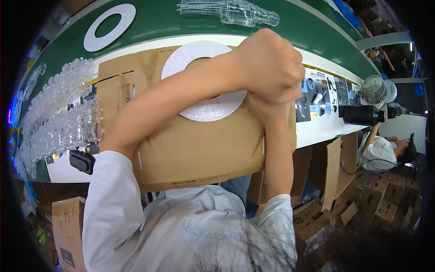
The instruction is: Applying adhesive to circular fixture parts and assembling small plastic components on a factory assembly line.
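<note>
In the head view, the landmark is a flat cardboard sheet lying across the near edge of a long green-and-white workbench. On the upper middle of the cardboard rests a white ring-shaped disc with a sparkly surface; part of it is hidden under the forearm.

Both hands meet at the right upper corner of the cardboard, just past the disc's right rim. The left hand is curled into a fist, its forearm crossing over the disc from the lower left. The right hand lies directly beneath that fist and is mostly covered by it, its forearm rising from the lower edge along the cardboard's right side. Whether either hand is gripping anything cannot be told, since the fist hides the fingers' inner side.

Left of the cardboard sits a heap of clear plastic parts. Beyond the cardboard, on the green strip, lie a second white ring and more clear plastic pieces. Right of the cardboard stand a small white fan and a black cylinder. Lower right of it, another person in a white shirt sits among stacked cartons.
</note>
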The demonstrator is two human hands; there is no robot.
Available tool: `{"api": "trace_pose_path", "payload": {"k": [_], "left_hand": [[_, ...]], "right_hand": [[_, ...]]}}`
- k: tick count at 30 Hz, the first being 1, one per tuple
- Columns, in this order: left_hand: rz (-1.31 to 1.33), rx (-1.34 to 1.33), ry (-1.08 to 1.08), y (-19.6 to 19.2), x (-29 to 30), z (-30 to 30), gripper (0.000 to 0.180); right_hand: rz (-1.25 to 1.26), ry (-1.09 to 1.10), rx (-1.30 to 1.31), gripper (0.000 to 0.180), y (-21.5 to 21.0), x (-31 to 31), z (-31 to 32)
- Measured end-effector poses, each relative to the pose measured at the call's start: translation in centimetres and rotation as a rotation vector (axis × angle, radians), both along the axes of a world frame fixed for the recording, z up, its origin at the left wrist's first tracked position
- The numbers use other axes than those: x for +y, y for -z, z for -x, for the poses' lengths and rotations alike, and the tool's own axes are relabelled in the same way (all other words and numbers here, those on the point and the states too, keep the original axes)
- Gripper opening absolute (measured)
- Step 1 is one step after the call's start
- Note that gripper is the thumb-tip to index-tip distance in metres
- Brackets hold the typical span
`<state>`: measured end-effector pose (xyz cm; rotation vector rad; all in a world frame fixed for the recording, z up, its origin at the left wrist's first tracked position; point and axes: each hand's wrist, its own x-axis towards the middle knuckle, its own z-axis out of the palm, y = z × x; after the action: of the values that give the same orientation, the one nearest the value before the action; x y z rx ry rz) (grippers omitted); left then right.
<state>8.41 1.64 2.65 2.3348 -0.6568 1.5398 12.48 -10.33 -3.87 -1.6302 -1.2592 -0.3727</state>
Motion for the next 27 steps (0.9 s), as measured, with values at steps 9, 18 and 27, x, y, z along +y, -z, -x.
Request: {"api": "trace_pose_path", "payload": {"k": [9, 18, 27], "left_hand": [[0.025, -0.011, -0.009, 0.0, -0.1, -0.4, 0.022], [0.098, -0.049, 0.061, -0.6, -0.9, 0.1, 0.018], [0.109, -0.091, 0.064, 0.0, -0.6, -0.6, 0.023]], "right_hand": [[-0.029, 0.011, 0.045, 0.05, 0.5, -0.1, -0.8], [-0.062, -0.035, 0.021, 0.048, -1.1, -1.1, -0.8], [-0.045, -0.059, 0.031, 0.044, -0.6, -1.1, -1.6]]}}
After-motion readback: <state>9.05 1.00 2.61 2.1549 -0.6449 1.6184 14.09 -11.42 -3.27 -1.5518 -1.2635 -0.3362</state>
